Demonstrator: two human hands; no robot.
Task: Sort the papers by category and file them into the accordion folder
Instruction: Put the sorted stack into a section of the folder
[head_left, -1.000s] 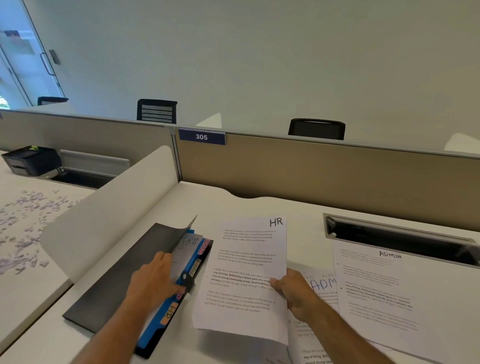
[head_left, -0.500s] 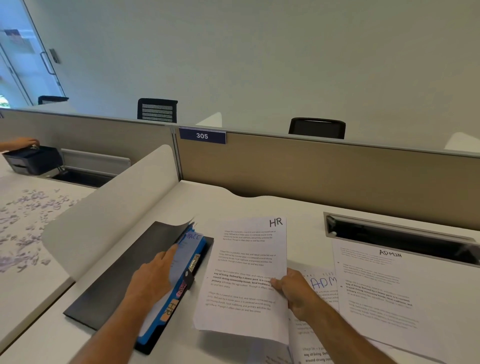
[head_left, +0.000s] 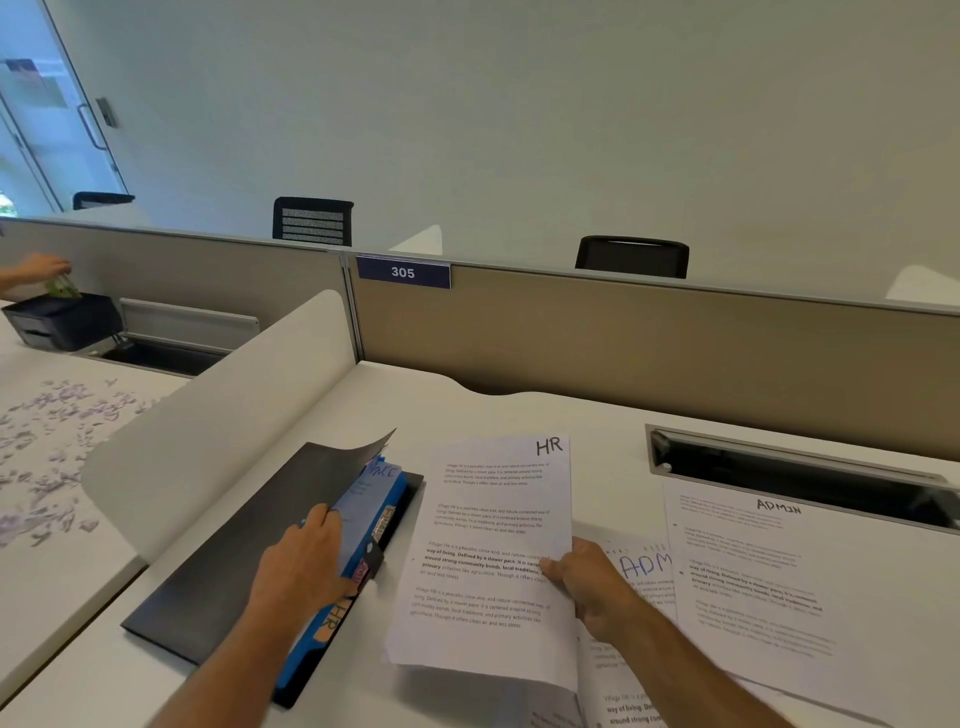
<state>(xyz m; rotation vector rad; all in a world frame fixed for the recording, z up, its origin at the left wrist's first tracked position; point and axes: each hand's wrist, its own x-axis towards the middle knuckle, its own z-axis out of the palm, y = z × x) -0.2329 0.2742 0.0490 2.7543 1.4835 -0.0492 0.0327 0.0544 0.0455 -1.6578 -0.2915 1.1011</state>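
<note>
Here, left hand (head_left: 304, 564) parting accordion folder (head_left: 218, 561), right hand (head_left: 587, 579) pinching HR sheet (head_left: 493, 551)

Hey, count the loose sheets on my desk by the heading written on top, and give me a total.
HR sheets: 1, the HR sheet held in the right hand
ADMIN sheets: 2, the black-lettered ADMIN sheet and the blue-lettered sheet partly under it
Total: 3

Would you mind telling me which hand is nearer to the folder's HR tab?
Left. The left hand rests on the folder's dividers just above the HR tab; the right hand holds the HR sheet farther right.
</note>
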